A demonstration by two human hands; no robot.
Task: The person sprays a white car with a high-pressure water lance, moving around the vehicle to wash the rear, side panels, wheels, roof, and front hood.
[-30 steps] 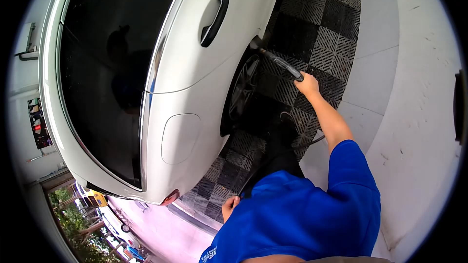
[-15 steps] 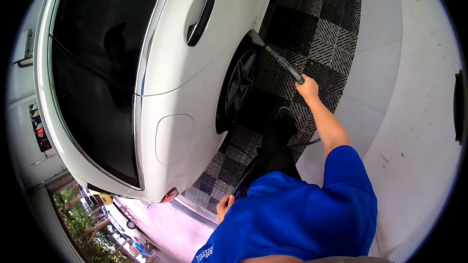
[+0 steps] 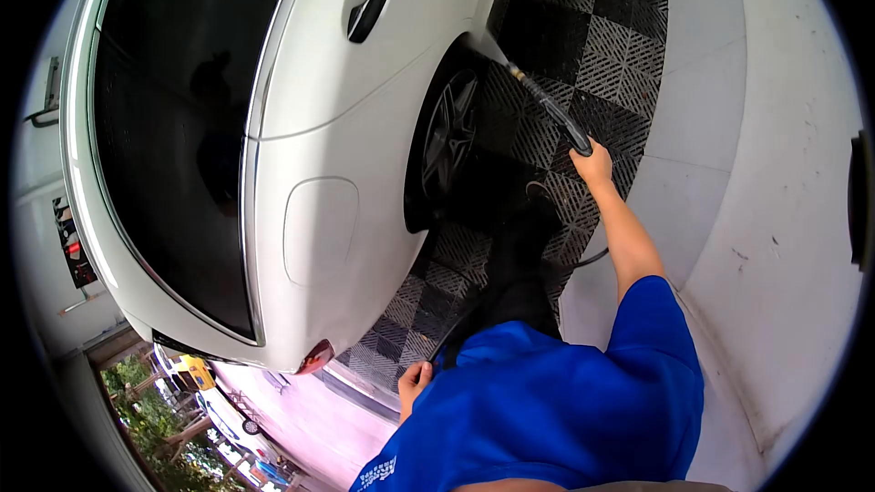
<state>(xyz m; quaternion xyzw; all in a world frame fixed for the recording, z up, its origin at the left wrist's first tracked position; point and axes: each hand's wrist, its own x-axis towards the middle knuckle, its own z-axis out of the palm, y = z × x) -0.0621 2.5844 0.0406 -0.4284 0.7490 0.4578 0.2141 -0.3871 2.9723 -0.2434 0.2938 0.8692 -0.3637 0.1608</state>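
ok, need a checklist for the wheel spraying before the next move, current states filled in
1. Right hand gripping spray gun: ok.
2. Mist aimed at wheel arch: ok, it shows between nozzle and arch edge.
3. Left hand firmly on hose: cannot tell, grip mostly hidden.
4. Hose clear of feet: cannot tell, dark against the trousers.
5. Wheel clean: cannot tell, shaded.

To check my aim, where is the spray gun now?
In the head view, the spray gun is right of centre in the upper half, held by the right hand, its nozzle facing the wheel arch.
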